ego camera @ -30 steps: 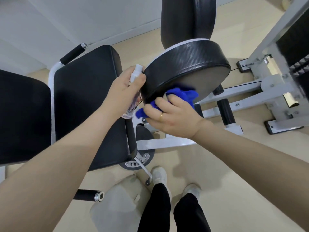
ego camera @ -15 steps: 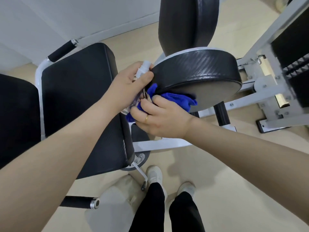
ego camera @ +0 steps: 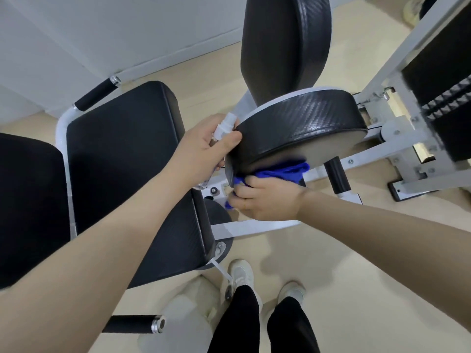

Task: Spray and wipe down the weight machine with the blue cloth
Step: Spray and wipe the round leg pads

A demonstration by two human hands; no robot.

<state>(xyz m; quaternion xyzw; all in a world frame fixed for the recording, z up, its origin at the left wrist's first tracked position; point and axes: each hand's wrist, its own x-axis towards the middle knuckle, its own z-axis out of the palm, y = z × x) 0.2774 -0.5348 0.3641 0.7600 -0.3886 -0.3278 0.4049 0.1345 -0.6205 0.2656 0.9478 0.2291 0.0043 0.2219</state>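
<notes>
Spray bottle (ego camera: 221,138): clear, long axis tilted, white nozzle up toward the round pad (ego camera: 300,128).
Left hand (ego camera: 204,146): fingers curled round the bottle, thumb at the pad's edge.
Blue cloth (ego camera: 280,171): bunched under the pad (partly hidden), just above the grip.
Right hand (ego camera: 265,200): clutching the cloth.

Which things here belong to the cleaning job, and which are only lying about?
For the job:
blue cloth
spray bottle
round black pad being wiped

Just lying about:
pale container on the floor
yellowish object in the far corner
</notes>
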